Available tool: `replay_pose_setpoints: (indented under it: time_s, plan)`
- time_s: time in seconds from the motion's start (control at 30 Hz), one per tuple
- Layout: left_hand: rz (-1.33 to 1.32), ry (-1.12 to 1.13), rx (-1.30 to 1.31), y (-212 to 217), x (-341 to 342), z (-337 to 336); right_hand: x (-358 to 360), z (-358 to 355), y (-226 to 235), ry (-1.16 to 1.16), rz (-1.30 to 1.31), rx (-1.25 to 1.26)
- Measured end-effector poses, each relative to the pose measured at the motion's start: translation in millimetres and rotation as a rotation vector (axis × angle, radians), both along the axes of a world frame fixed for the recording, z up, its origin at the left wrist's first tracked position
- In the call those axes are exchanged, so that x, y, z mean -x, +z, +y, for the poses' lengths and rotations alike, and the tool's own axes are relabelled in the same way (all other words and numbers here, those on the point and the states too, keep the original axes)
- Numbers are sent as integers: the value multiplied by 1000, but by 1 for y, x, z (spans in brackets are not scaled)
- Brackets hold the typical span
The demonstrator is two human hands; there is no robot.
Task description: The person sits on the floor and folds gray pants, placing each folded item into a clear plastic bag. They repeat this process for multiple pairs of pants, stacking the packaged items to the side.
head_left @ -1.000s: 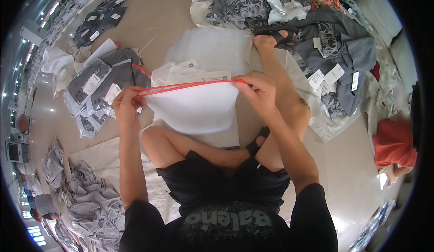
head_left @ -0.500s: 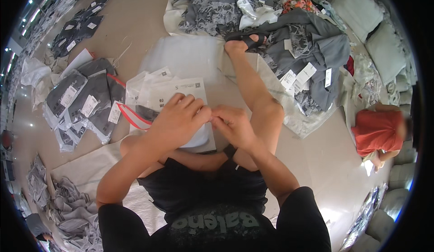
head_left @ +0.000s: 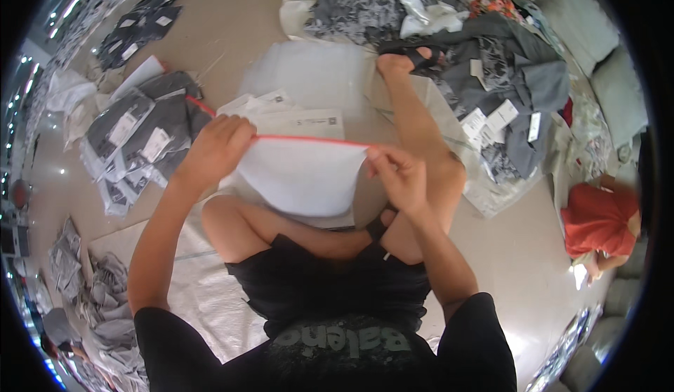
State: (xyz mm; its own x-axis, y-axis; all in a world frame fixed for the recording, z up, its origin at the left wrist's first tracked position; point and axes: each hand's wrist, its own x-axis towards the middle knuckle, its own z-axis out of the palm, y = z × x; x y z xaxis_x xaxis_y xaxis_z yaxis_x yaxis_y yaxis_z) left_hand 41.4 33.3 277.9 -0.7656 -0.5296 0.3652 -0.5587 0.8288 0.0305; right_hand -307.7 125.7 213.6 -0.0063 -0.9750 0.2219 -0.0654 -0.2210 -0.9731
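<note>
A translucent plastic bag (head_left: 303, 181) with a red zip strip (head_left: 312, 139) along its top edge is stretched between my hands, above my crossed legs. My left hand (head_left: 228, 142) grips the left end of the strip, fingers curled over it. At the other end, my right hand (head_left: 399, 175) pinches the corner between thumb and fingers. The bag hangs toward me below the strip. Just beyond it lie white printed bags (head_left: 309, 121), partly covered. Past those is a stack of clear plastic sheets or bags (head_left: 305, 69).
Packed dark garments (head_left: 133, 128) with white tags lie to my left; more dark packs (head_left: 144, 30) are farther off. A large heap of grey clothes (head_left: 512, 83) spreads ahead right. Loose grey cloth (head_left: 109, 301) lies near left. A person in red (head_left: 600, 220) sits at the right.
My hands have moved apart from close together, and the red-edged bag is now drawn out straight between them. The view has shifted a little.
</note>
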Motion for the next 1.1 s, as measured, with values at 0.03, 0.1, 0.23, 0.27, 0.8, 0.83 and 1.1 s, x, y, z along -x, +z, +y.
replay_pose_setpoints:
  time_s: [0.03, 0.1, 0.23, 0.27, 0.8, 0.83, 1.1]
  plan:
    - [30, 39, 2, -4, -8, -9, -1, -12, 1, -18, -1, -45]
    - [94, 115, 6, -9, -23, -25, -8, -43, 12, -2, -13, 15]
    - [198, 31, 241, 27, -22, -13, 20, -63, 60, 167, 1, 132]
    - [146, -70, 266, 24, -31, -1, 42, -59, 70, 355, 39, 30]
    - [515, 916, -1038, -333, 23, -63, -94, -114, -218, -85, 1052, 37]
    - [418, 996, -888, -355, 17, -64, -100, -114, -220, -77, 1053, 28]
    - [471, 963, -961, -324, 35, -61, -110, -122, -236, 20, 1178, -138]
